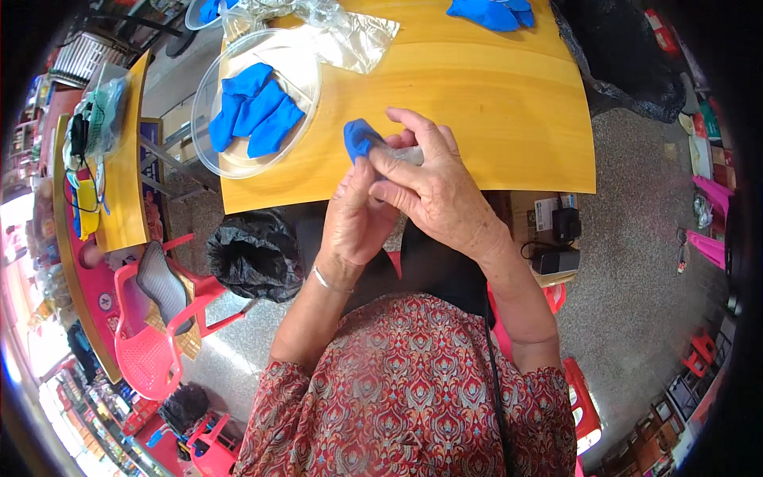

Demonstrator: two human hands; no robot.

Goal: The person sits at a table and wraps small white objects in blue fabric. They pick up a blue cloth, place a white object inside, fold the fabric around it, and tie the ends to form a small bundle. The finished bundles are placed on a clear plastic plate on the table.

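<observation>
Several blue pieces [256, 111] lie overlapping in a clear round container [308, 79] on the table's [493, 111] left side, crumpled clear bag [354, 44] just beyond it, more blue cloth [493, 13] at the far edge, one black bag [620, 56] by the right corner, another black sack [254, 254] below near-left. Handled scrap [360, 137] is small, plain blue, rounded at its exposed end, raised near the table's front edge, lower part hidden by fingers. Left hand [356, 219] pinches it, fingers nearly closed; right hand [445, 195] curls against it, forefinger raised, translucent film [411, 154] between fingers, firmness can't tell.
</observation>
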